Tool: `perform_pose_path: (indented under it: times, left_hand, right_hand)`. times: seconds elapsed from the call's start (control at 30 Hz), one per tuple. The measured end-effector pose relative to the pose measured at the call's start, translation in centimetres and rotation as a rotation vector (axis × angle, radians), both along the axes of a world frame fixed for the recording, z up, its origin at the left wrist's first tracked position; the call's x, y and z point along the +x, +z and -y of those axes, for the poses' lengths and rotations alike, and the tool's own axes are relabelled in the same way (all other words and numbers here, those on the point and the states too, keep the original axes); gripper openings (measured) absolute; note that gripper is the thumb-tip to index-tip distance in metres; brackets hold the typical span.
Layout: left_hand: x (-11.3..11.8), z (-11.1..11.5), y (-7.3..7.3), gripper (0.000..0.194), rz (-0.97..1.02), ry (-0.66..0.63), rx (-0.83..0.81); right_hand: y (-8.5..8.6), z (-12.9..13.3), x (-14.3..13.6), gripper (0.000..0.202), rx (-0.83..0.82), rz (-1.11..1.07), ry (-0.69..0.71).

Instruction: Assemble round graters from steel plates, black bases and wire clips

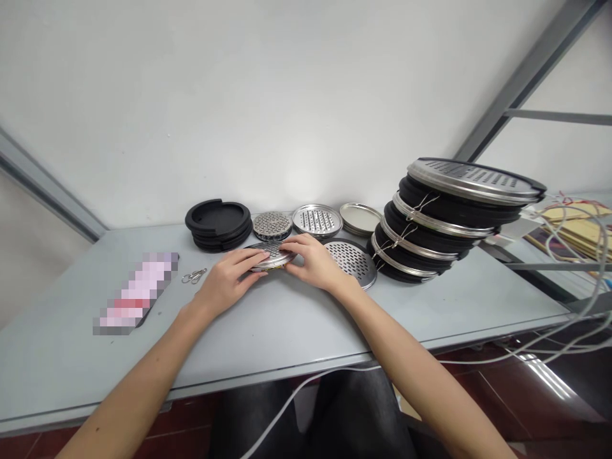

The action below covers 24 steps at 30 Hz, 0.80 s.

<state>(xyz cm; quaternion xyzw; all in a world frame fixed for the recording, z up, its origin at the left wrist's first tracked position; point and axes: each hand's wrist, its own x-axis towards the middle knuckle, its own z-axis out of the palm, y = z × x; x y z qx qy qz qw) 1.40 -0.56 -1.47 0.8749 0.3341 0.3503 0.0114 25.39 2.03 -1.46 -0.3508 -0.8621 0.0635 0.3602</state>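
Both hands hold a round metal grater disc (276,257) just above the table, tilted slightly. My left hand (228,278) grips its left edge, fingers on top and thumb at the near rim. On the opposite edge, my right hand (310,260) is closed with its fingers over the rim. Just behind my right wrist lies another grater disc (352,260) with dark slots. Farther back are a small stack of fine grater discs (271,225), a silver coarse grater disc (317,220) and a plain metal-rimmed disc (361,218).
Black ring-shaped holders (217,220) are stacked at back left. A tall leaning stack of black holders and grater discs (433,223) stands right. Small metal loops (194,276) and a blurred-out flat object (138,290) lie left. White cables (574,325) hang by the right edge.
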Motion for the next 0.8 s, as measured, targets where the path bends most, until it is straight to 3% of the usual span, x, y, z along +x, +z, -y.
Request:
perform_pose_path:
  times: [0.27,0.53,0.8]
  left_hand:
    - [0.1,0.1,0.1,0.034,0.004,0.024,-0.056]
    - [-0.5,0.0,0.4,0.076,-0.23,0.136,-0.293]
    - [-1.2,-0.4,-0.8,0.081,-0.265,0.196,-0.37]
  right_hand:
    - [-0.2,-0.2,0.3,0.037,-0.039,0.079,-0.029]
    - [-0.3,0.0,0.2,0.038,-0.017,0.066,-0.022]
    - [-0.3,0.0,0.2,0.037,-0.037,0.073,-0.012]
